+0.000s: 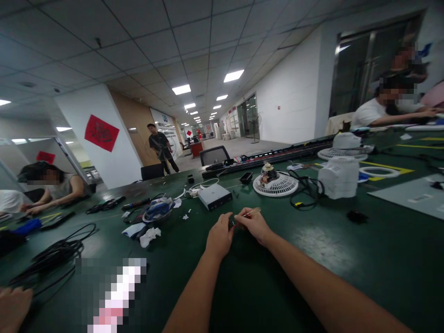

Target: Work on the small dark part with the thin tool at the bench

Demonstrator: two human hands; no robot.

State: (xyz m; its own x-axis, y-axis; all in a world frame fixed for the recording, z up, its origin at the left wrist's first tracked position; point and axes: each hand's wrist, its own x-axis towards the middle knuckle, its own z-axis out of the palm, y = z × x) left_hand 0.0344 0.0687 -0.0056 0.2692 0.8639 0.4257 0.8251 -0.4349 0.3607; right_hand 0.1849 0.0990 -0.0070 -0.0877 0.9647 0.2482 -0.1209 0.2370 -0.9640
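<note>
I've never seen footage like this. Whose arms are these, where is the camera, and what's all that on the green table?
No machine here: the camera sits on a person's head, looking forward and down, so both bare arms are their own. The left hand pinches a small dark part; the right hand holds a thin tool. On the green table lie a grey box, a white fan grille with its motor, a white fan housing and black cables.
</note>
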